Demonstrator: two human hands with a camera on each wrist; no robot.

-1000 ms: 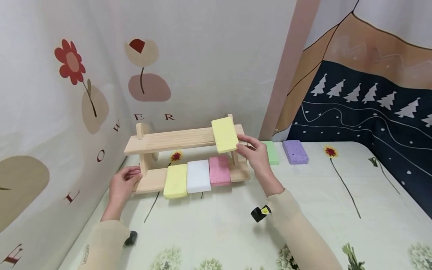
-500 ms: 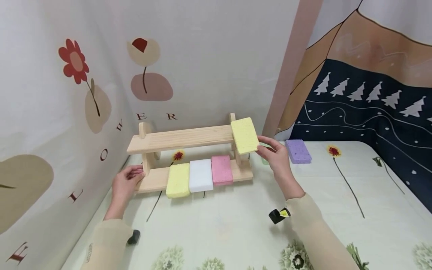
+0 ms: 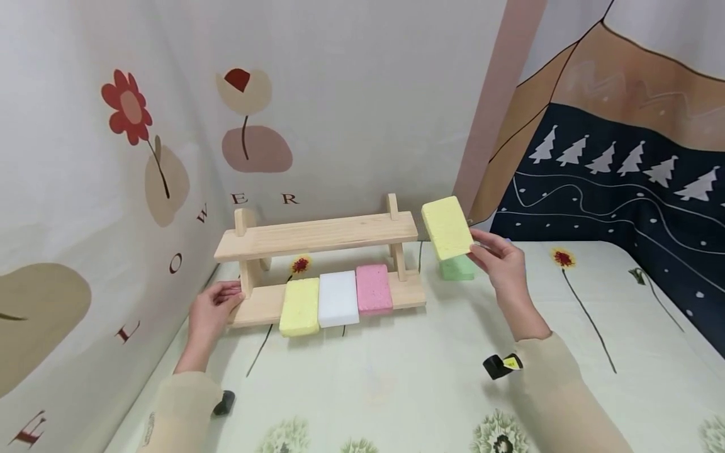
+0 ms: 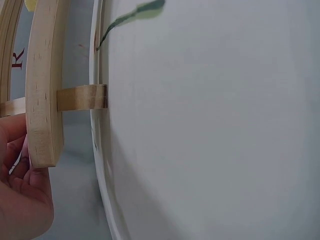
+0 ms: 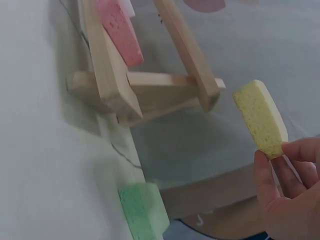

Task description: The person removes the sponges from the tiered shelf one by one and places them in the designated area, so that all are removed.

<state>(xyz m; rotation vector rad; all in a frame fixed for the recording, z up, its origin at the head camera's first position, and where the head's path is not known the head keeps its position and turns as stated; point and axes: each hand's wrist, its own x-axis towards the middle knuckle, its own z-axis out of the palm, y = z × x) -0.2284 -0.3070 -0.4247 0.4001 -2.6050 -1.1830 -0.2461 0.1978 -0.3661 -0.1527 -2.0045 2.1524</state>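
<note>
My right hand (image 3: 501, 261) pinches a yellow sponge (image 3: 447, 228) by its lower right corner, up in the air to the right of a two-tier wooden shelf (image 3: 317, 234). In the right wrist view thumb and fingertips squeeze one end of that sponge (image 5: 262, 117). At the shelf's left end, my left hand (image 3: 211, 314) grips the lower board, thumb on top, as the left wrist view also shows at the board's end (image 4: 44, 145). On the lower board lie another yellow sponge (image 3: 300, 306), a white sponge (image 3: 338, 299) and a pink sponge (image 3: 374, 289), side by side, overhanging its front edge.
A green sponge (image 3: 457, 268) lies on the table right of the shelf, partly behind the held sponge. A purple sponge is almost wholly hidden behind my right hand. Printed cloth walls (image 3: 362, 94) rise behind and to the left. The table bears a flower-print cloth (image 3: 385, 377).
My right hand has carried the yellow sponge rightward, off the upper board's right end and past the shelf. My left hand keeps its grip on the lower board.
</note>
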